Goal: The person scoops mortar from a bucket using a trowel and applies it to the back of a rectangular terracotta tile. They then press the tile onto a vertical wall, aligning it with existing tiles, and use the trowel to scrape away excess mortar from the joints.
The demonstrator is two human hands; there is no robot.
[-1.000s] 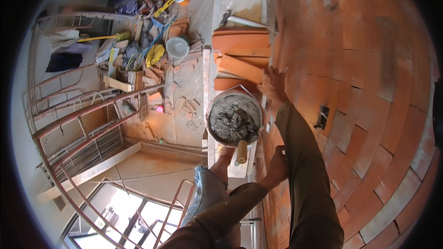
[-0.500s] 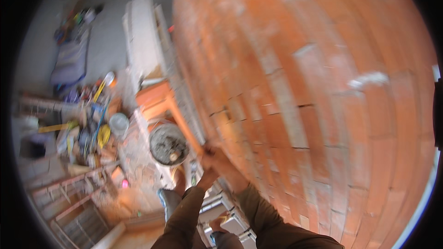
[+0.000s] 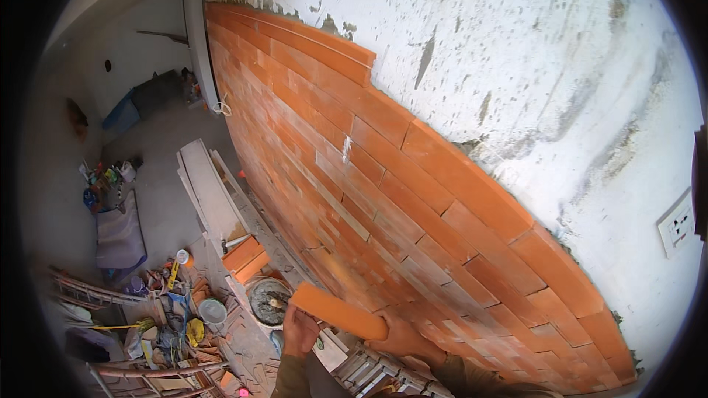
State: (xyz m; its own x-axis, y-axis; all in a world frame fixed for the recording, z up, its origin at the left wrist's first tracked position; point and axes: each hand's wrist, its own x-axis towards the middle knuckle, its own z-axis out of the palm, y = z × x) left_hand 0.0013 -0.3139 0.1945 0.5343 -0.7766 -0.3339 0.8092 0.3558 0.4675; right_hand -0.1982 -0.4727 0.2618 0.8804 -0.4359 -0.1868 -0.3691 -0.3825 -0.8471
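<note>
An orange clay brick (image 3: 339, 311), long and thin, is held lengthwise in front of me. My left hand (image 3: 301, 333) is closed at its left end, with the fingers partly hidden. My right hand (image 3: 402, 335) grips the opposite end. Right behind it rises a wall faced with courses of orange bricks (image 3: 413, 203). Its top course (image 3: 295, 29) stops partway along, and a thin line runs along that course. A bucket of grey mortar (image 3: 267, 302) stands just beyond my left hand, with a tool handle in it. Beside the bucket lie more orange bricks (image 3: 245, 258).
Bare, mortar-spotted white wall (image 3: 516, 51) lies above the bricks, with a socket plate (image 3: 676, 225) at right. A metal ladder (image 3: 376, 372) is below me. Long boards (image 3: 210, 188), a white bucket (image 3: 212, 312), a yellow bundle (image 3: 195, 332) and rubble are on the floor.
My view has swung up to the wall's top courses. The brick, earlier low by the bucket with both hands at its near end, is now raised crosswise, one hand at each end.
</note>
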